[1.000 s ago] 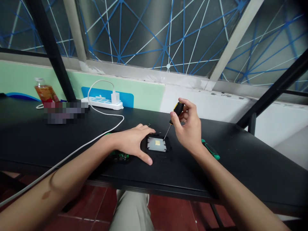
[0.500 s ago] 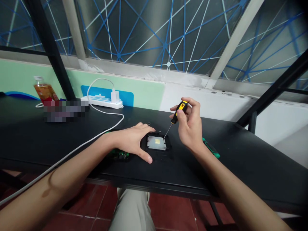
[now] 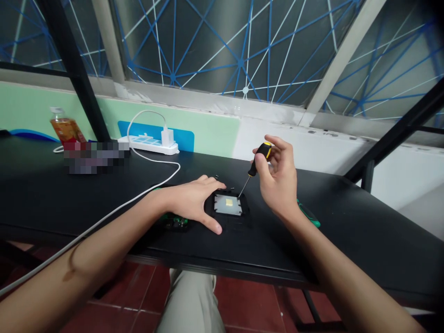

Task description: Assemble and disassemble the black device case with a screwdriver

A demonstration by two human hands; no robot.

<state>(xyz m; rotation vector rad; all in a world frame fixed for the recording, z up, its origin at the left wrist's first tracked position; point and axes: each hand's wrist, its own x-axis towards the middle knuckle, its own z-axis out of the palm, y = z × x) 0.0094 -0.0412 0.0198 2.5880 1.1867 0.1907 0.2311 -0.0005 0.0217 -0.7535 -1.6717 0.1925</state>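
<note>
My right hand (image 3: pixel 280 178) grips a black and yellow screwdriver (image 3: pixel 259 159) by its handle. The screwdriver slants down to the left, its tip at the upper right corner of a silver metal plate (image 3: pixel 222 210). This plate sits in a black casing (image 3: pixel 244 203) and bears a pale yellow square pad (image 3: pixel 229 202). On the casing's left side rests my left hand (image 3: pixel 194 201), thumb and fingers spread wide. Partly hidden under the left hand and wrist is a green circuit board (image 3: pixel 178 221). Small screws (image 3: pixel 217 176) lie just behind the casing.
A green and black tool (image 3: pixel 308 213) lies beyond my right wrist. At the back stands a white power strip (image 3: pixel 149 144) with a plugged-in charger (image 3: pixel 167 137); its white cable (image 3: pixel 145 194) crosses the black table (image 3: pixel 256 254). A drink bottle (image 3: pixel 65 127) stands back left, near a blurred patch.
The right hand has turned slightly, rolling the screwdriver's handle so less yellow faces me. Its tip stays at the same plate corner, and the left hand keeps its place. The view has shifted a little.
</note>
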